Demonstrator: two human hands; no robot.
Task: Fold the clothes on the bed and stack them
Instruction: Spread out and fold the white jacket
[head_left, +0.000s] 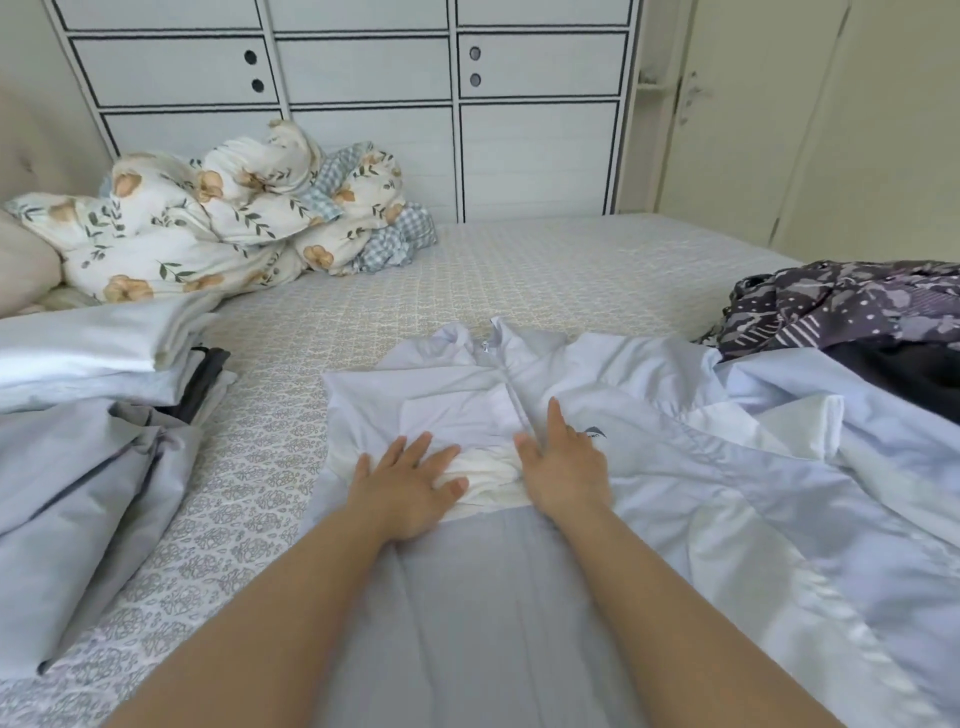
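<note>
A pale blue zip-up jacket (649, 395) lies spread on the bed (545, 270), collar pointing away from me, its right side trailing off to the right. My left hand (410, 483) presses flat on the jacket's left front, fingers straight and spread. Just right of the zipper, my right hand (563, 462) also lies flat on the fabric with straight fingers. A stack of folded clothes (98, 358) sits at the left. A grey-blue garment (78, 499) lies loose in front of that stack.
A rumpled floral duvet (223, 218) is heaped at the back left beside a pillow (26, 265). A dark purple patterned garment (852, 306) lies at the right edge over something black. White cabinets (363, 93) stand behind the bed.
</note>
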